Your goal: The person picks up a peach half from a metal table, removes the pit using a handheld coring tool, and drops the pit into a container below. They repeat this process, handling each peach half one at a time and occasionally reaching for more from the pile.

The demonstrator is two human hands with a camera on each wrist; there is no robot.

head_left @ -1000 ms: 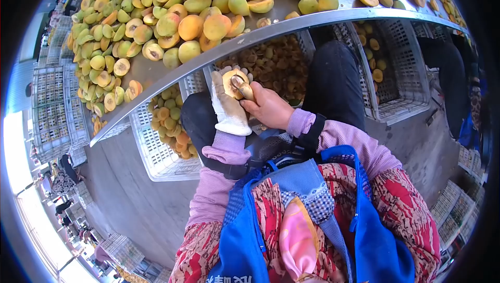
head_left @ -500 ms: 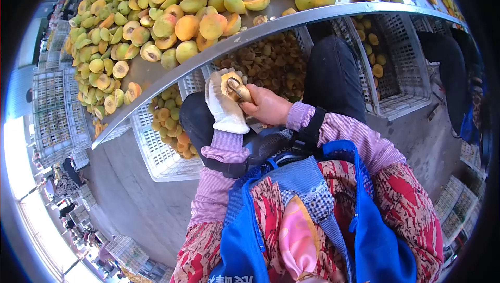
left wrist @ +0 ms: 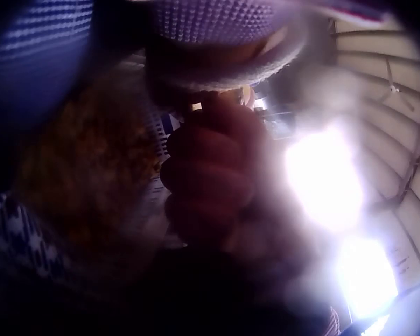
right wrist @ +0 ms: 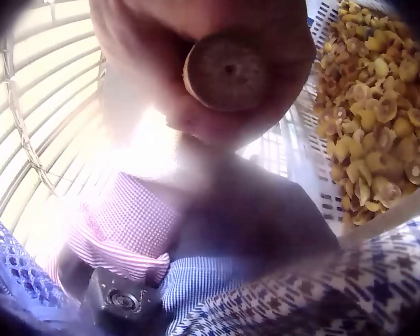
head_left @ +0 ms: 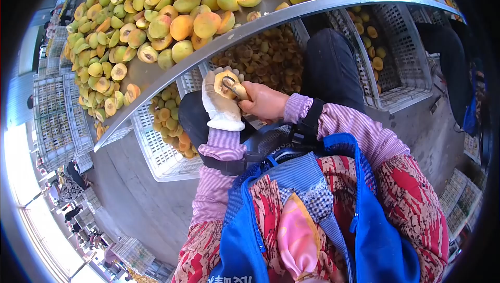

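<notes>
In the head view my left hand (head_left: 223, 111), in a white glove, holds a halved peach (head_left: 221, 86) with its cut yellow face up. My bare right hand (head_left: 266, 102) grips a pitting tool (head_left: 241, 93) with a short wooden handle and a curved metal loop. The loop lies at the centre of the cut face. The round butt of the wooden handle (right wrist: 227, 70) pokes out of the right fist in the right wrist view. Dim curled fingers (left wrist: 206, 168) appear in the left wrist view, where the fruit is hidden.
A metal table (head_left: 138, 72) heaped with halved peaches curves across the front. Beneath it, between the knees, sits a crate of peach scraps (right wrist: 378, 119). White crates (head_left: 166, 166) with peach halves stand to the left and right (head_left: 409, 98).
The tool has turned within the peach half, so its dark curved loop shows more plainly now. Both hands keep their hold and sit slightly further left in the view.
</notes>
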